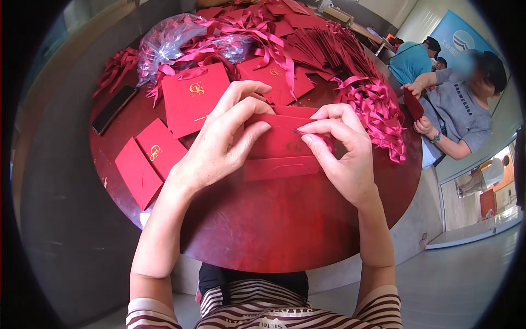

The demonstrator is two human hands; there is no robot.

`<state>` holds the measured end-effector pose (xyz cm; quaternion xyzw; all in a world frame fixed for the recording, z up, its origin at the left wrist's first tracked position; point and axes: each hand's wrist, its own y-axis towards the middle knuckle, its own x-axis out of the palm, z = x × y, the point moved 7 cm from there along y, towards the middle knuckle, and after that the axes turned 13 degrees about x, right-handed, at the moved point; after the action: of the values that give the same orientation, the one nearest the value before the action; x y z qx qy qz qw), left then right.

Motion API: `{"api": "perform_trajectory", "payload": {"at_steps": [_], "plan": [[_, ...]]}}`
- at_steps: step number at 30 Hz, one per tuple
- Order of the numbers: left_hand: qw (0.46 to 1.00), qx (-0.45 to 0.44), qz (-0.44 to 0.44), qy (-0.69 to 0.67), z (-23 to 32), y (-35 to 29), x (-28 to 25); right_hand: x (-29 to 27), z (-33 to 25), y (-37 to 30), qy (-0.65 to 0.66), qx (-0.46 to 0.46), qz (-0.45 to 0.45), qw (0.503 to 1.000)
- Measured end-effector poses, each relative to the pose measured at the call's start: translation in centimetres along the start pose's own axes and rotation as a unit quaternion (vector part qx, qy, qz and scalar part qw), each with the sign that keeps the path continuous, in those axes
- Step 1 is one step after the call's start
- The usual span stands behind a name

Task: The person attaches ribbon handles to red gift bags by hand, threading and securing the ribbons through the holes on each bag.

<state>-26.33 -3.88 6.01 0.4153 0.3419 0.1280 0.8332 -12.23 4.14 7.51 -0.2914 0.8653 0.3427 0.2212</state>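
Above the near part of the round table, a small red paper gift bag [276, 135] with a gold emblem is held between my hands. My left hand [227, 129] grips its upper left edge, thumb in front and fingers curled over the top. At the upper right edge, my right hand [342, 148] pinches the paper between thumb and fingers, close to a small dark spot. The bag's mouth is slightly parted along the top. Its folded lower panel [282, 168] has a cut line. My fingers partly hide the emblem and the side edges.
Flat red bags [194, 101] lie stacked beyond my left hand, with a folded red bag [139, 172] nearer. A black phone [114, 109] rests by the left edge. Clear plastic [170, 46], ribbons [378, 112] and fanned bags [339, 49] cover the far side. At right, another person [455, 109] holds a red piece.
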Motion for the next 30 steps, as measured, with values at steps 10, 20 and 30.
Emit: {"api": "perform_trajectory", "payload": {"at_steps": [10, 20, 30], "plan": [[0.999, 0.015, 0.036, -0.036, -0.1, -0.5, 0.6, 1.5, -1.6, -1.4, -0.020, -0.047, 0.080, 0.995], [0.998, 0.039, 0.033, -0.028, 0.6, -0.5, 0.9, 2.2, -0.3, -1.6, 0.038, 0.018, 0.091, 0.995], [0.999, 0.021, 0.034, -0.024, 0.8, -0.6, 1.0, 2.5, -0.8, -1.7, 0.017, 0.029, 0.105, 0.994]]}}
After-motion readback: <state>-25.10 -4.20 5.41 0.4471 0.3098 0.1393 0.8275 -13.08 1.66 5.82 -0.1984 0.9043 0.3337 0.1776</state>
